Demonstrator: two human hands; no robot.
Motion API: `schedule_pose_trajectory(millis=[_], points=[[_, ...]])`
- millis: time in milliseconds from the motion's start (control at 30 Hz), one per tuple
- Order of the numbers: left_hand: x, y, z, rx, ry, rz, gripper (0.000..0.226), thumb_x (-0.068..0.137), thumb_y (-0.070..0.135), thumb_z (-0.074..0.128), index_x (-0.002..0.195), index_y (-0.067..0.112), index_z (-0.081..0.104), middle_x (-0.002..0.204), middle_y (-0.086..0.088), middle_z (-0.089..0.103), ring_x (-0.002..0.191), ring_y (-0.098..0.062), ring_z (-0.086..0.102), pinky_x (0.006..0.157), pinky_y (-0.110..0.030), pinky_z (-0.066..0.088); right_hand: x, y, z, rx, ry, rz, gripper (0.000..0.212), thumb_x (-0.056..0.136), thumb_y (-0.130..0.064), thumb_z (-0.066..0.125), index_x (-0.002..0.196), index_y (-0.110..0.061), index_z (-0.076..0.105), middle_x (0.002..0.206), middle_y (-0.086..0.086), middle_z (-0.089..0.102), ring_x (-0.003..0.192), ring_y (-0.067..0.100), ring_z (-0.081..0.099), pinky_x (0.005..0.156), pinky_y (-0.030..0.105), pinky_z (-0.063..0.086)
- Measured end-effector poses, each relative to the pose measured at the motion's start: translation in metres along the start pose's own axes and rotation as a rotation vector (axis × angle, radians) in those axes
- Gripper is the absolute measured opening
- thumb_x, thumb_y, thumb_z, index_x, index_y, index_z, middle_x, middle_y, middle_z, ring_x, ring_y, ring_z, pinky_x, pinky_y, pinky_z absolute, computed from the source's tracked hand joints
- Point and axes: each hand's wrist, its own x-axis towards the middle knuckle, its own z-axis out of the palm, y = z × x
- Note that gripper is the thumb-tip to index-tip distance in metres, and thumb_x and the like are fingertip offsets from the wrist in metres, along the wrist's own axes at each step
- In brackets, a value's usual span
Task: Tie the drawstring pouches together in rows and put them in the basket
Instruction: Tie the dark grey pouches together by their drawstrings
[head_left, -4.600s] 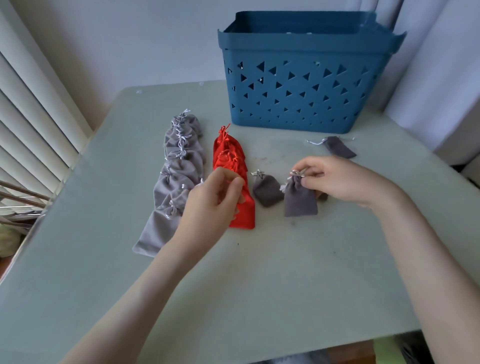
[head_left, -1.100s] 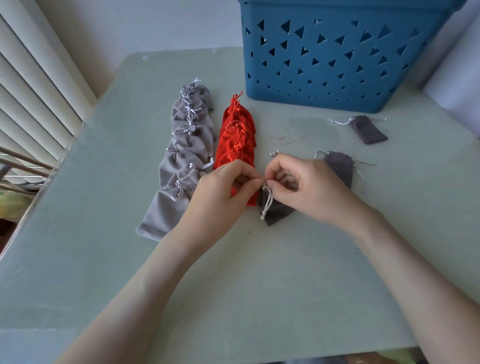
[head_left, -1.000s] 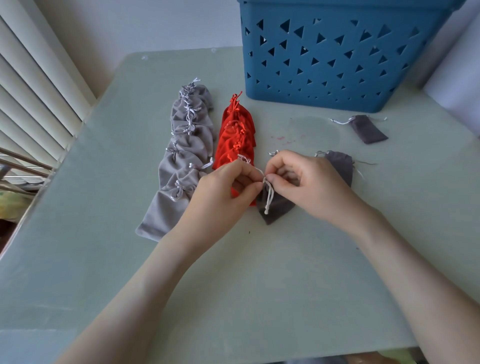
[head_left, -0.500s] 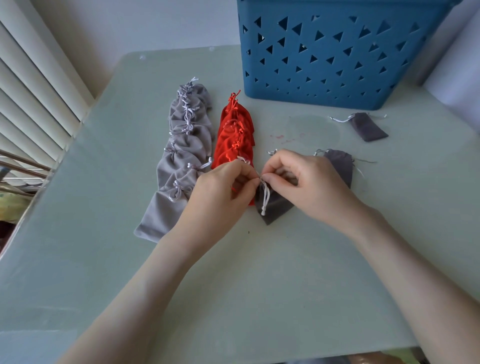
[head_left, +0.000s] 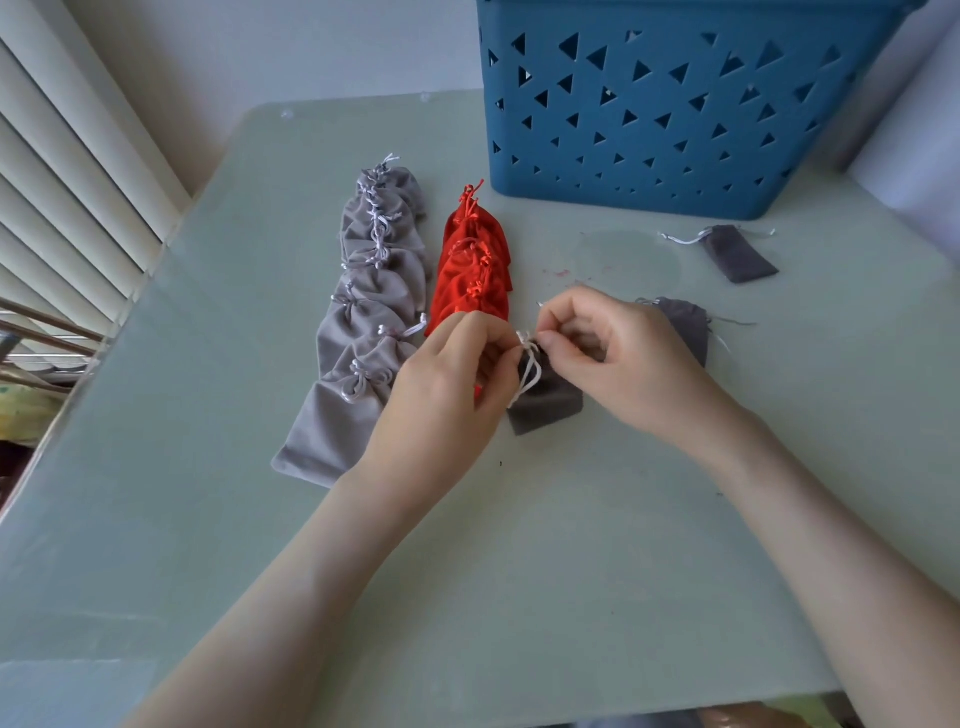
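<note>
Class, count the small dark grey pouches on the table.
3: the near pouch, its drawstring pinched by left hand and right hand; the middle pouch behind the right hand; the far pouch near the basket. Others may be hidden.

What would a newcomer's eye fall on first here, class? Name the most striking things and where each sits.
The bright red row of pouches lying mid-table jumps out first, beside a longer light grey row on its left. Behind them, at the far side, stands the big blue basket with triangular holes. In the centre, the left hand and right hand pinch the white drawstring of a dark grey pouch.
</note>
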Motion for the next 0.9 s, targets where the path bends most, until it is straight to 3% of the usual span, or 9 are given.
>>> schedule_pose_trajectory(millis=[133, 267, 400, 667, 900], points=[[-0.0001, -0.0018, -0.0013, 0.033, -0.008, 0.028, 0.013, 0.088, 0.017, 0.056, 0.088, 0.005, 0.062, 0.084, 0.0, 0.06, 0.066, -0.009, 0.054, 0.061, -0.025, 0.047, 0.0007, -0.0026, -0.0078, 0.009, -0.072, 0.003, 0.02, 0.088, -0.015, 0.066, 0.08, -0.032, 0.06, 0.079, -0.013, 0.069, 0.075, -0.002, 0.062, 0.079, 0.02, 0.048], [0.0011, -0.0047, -0.002, 0.063, -0.03, 0.075, 0.012, 0.087, 0.014, 0.057, 0.089, 0.004, 0.062, 0.084, -0.002, 0.059, 0.069, -0.008, 0.054, 0.064, -0.022, 0.047, 0.0004, -0.0033, -0.0084, -0.068, -0.061, -0.058, 0.021, 0.086, -0.012, 0.068, 0.084, -0.032, 0.061, 0.075, -0.023, 0.064, 0.074, 0.0, 0.062, 0.074, 0.02, 0.049], [0.0015, -0.0054, -0.0033, 0.07, -0.082, 0.113, 0.01, 0.087, 0.011, 0.057, 0.09, 0.003, 0.063, 0.084, -0.003, 0.059, 0.071, -0.011, 0.053, 0.065, -0.021, 0.046, 0.0016, -0.0038, -0.0083, -0.147, -0.051, -0.137, 0.015, 0.083, -0.013, 0.062, 0.082, -0.028, 0.058, 0.077, -0.017, 0.058, 0.069, 0.007, 0.053, 0.066, 0.021, 0.045], [0.0022, -0.0054, -0.0034, 0.077, -0.131, 0.152, 0.007, 0.087, 0.008, 0.057, 0.088, 0.001, 0.061, 0.082, -0.002, 0.055, 0.07, -0.009, 0.048, 0.065, -0.013, 0.039, -0.0003, -0.0042, -0.0082, -0.149, -0.107, -0.074, 0.02, 0.083, -0.006, 0.066, 0.078, -0.023, 0.057, 0.071, -0.01, 0.057, 0.066, 0.014, 0.05, 0.06, 0.014, 0.038], [0.0034, -0.003, -0.0033, -0.105, -0.159, 0.023, 0.015, 0.087, 0.021, 0.058, 0.092, 0.007, 0.06, 0.086, 0.005, 0.055, 0.074, -0.003, 0.055, 0.069, -0.012, 0.043, -0.0003, -0.0045, -0.0046, -0.168, -0.027, -0.151, 0.012, 0.078, -0.01, 0.059, 0.076, -0.022, 0.054, 0.069, -0.014, 0.053, 0.064, 0.012, 0.05, 0.06, 0.013, 0.038]])
